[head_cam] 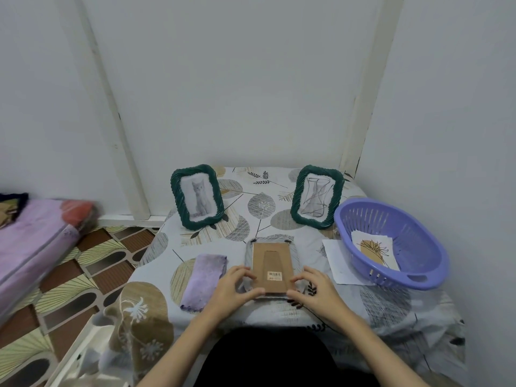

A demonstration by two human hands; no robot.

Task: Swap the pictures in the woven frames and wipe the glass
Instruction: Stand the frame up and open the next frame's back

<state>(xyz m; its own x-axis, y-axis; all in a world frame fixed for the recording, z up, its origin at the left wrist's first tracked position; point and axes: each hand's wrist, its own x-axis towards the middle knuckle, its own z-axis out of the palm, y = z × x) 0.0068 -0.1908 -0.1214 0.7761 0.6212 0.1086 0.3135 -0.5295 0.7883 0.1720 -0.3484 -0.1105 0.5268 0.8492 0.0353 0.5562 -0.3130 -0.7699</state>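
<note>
Though face-down, frame between grips.

The face-down frame hides its picture; the pink bedding (blurred) is cut off left.

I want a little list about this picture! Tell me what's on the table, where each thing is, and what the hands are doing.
standing frames: cat frame back left, line-drawing frame back right, both upright
middle frame: face down, brown backing up
left hand: grips middle frame's near left edge
right hand: grips its near right edge
cloth: purple, left of middle frame
basket: purple, right side, holds a plant picture
paper sheet: partly under basket
</note>
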